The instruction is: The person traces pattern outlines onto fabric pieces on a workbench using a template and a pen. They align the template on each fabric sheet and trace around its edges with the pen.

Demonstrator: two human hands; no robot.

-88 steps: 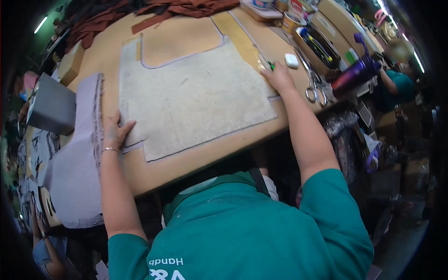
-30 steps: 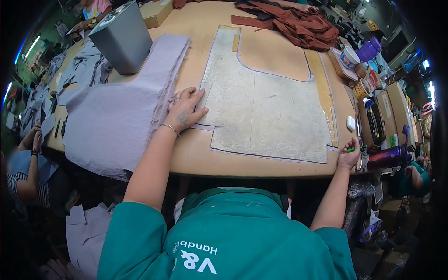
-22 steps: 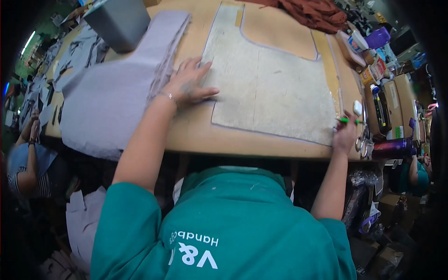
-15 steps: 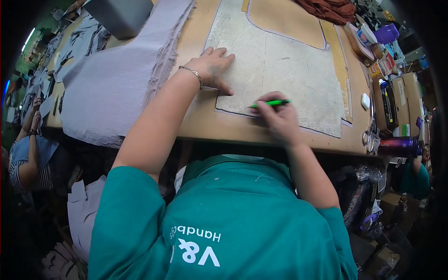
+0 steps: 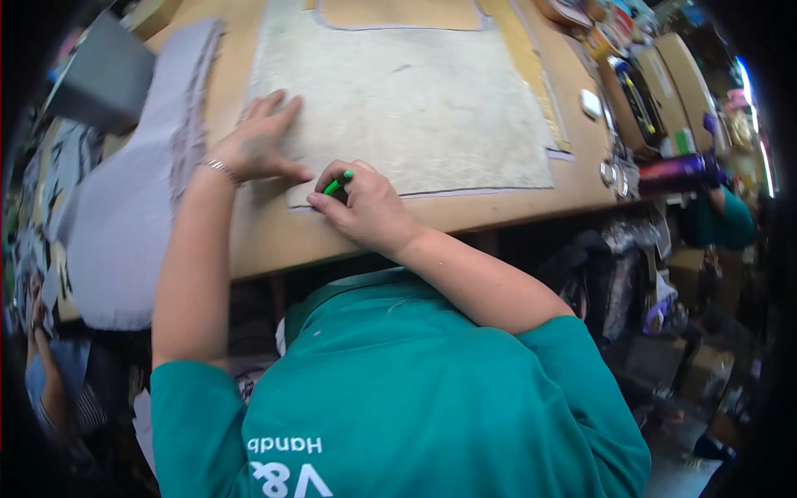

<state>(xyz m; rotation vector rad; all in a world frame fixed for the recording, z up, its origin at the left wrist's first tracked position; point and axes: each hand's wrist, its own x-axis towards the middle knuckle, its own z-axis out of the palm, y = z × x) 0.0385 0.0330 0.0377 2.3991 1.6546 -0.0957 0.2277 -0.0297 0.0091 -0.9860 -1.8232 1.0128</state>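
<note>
A pale, scuffed flat pattern sheet [image 5: 432, 116] lies on the tan tabletop, with a dark line and a thin lilac edge along its near side. My left hand [image 5: 264, 143] rests palm down on the sheet's left edge, fingers spread. Near the sheet's lower left corner, my right hand [image 5: 369, 207] grips a green pen [image 5: 337, 183]. The pen's tip is hidden by the fingers, so I cannot tell whether it touches the sheet. The thumb of my left hand is close to my right hand.
Layered lilac-grey fabric [image 5: 116, 241] hangs over the table's front edge at left, beside a grey metal block [image 5: 104, 75]. At right are a white case [image 5: 590, 104], scissors [image 5: 610, 173], a dark purple bottle [image 5: 677, 173] and cardboard boxes [image 5: 677, 70]. Another person's arm [image 5: 48, 365] shows at far left.
My right hand has moved left with the pen along the sheet's near edge, to its lower left corner. My left hand stays flat at the left edge. The camera view has shifted.
</note>
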